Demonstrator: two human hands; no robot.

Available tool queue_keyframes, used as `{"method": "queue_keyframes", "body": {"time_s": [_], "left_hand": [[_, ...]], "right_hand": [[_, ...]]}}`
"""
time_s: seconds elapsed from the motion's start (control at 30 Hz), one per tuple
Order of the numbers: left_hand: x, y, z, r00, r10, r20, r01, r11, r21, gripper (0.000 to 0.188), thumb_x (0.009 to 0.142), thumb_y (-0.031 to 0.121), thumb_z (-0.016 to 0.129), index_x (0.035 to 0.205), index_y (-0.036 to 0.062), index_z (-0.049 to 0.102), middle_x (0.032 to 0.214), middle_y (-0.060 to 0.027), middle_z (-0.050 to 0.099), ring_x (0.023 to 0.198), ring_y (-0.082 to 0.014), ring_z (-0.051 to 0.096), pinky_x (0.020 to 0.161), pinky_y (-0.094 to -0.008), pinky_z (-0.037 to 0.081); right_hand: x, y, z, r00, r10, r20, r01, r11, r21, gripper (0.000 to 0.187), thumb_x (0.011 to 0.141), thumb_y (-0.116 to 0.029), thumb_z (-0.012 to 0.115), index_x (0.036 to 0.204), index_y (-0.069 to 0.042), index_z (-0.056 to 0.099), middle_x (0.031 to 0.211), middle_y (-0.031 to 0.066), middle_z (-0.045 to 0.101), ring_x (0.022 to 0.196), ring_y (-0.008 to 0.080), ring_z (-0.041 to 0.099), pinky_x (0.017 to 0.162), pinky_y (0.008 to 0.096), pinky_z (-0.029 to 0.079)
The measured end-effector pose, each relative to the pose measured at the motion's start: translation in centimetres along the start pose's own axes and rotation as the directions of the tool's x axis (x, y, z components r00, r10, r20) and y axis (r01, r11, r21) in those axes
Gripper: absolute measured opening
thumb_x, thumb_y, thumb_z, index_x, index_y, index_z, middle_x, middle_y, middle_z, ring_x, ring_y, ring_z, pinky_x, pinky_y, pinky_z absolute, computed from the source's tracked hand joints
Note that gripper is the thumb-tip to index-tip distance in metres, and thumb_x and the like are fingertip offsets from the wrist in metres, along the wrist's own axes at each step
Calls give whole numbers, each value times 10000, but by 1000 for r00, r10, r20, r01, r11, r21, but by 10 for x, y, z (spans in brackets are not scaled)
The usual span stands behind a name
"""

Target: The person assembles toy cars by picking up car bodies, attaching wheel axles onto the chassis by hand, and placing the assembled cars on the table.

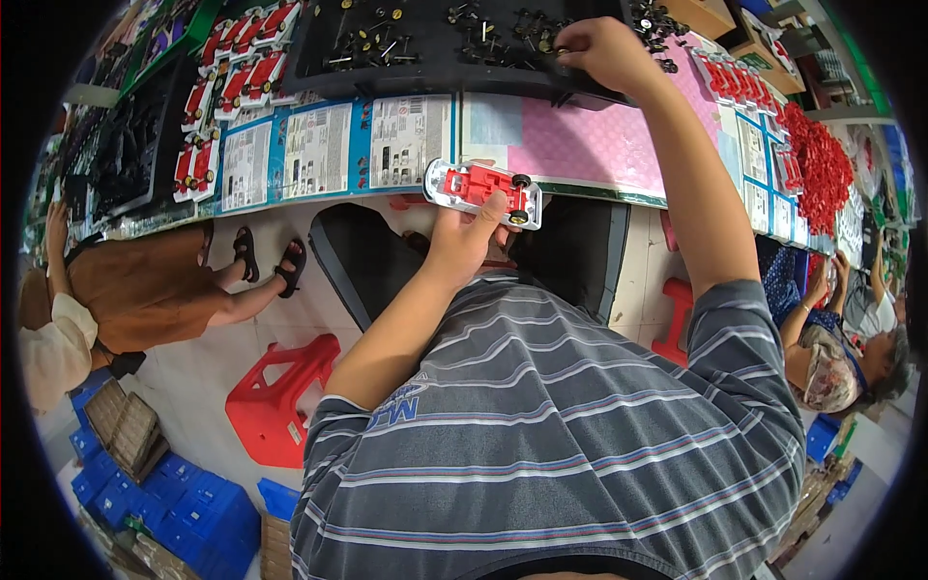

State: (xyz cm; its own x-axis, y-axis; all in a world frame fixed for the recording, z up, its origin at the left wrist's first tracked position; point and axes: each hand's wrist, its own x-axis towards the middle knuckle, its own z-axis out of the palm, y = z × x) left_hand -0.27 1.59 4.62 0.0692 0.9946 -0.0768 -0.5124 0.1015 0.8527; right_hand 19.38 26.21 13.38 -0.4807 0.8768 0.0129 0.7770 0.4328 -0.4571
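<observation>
My left hand (462, 237) is closed around a toy car (478, 189), held underside up just off the table's front edge. The car has a white body and a red chassis, with one pair of black wheels (520, 198) at its right end; no wheels show at its left end. My right arm stretches forward to a long black tray (435, 82) of loose wheel axles (391, 48). Over the tray's right part, the fingers of my right hand (611, 56) pinch together at a small wheel axle (561, 50), partly hidden by the fingertips.
Rows of red and white toy cars (246, 72) stand left of the tray, and more red parts (817, 164) are heaped at the right. Printed sheets and pink bubble wrap (599, 145) cover the table. A red stool (280, 401) stands behind left; other people sit at both sides.
</observation>
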Motion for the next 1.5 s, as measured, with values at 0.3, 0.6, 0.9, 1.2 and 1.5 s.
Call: {"method": "queue_keyframes", "body": {"time_s": [0.3,0.6,0.9,1.2,1.5], "left_hand": [[6,6,-5,1000,2,26,-2,1000,31,500,1011,365,577,1367,50,421,1023,-88,634,761,-141,613,585,-237,457],[0,7,7,999,-17,-48,16,1000,-25,438,982,347,642,1259,36,503,923,-48,632,691,-88,565,575,-216,455],[0,10,-3,1000,-7,-26,7,1000,-2,444,988,346,631,1278,41,489,946,-46,642,736,-98,602,584,-225,465],[6,7,-1,999,-29,-18,29,1000,9,394,986,351,634,1215,50,523,925,-42,645,698,-87,587,565,-221,462],[3,1,-7,999,-25,21,24,998,58,475,1006,372,586,1327,45,460,1015,-81,643,786,-128,616,584,-235,464]], "right_hand": [[-28,45,8,954,82,-287,56,894,444,217,922,-151,702,1099,-30,668,923,43,694,791,121,648,730,255,514],[-33,27,1,965,209,-159,-116,882,457,205,941,-192,689,1078,-49,637,884,14,646,748,75,598,645,230,454],[-34,1,-5,937,129,-325,-22,949,314,409,844,-81,731,1216,-1,581,885,63,607,766,118,549,707,270,481],[-36,17,3,968,98,-232,12,902,432,275,936,-258,706,1135,-69,681,862,-8,633,800,47,552,704,208,440],[-39,15,2,958,100,-267,45,872,487,334,923,-247,726,1168,-32,652,963,31,679,895,82,603,770,226,476]]}}
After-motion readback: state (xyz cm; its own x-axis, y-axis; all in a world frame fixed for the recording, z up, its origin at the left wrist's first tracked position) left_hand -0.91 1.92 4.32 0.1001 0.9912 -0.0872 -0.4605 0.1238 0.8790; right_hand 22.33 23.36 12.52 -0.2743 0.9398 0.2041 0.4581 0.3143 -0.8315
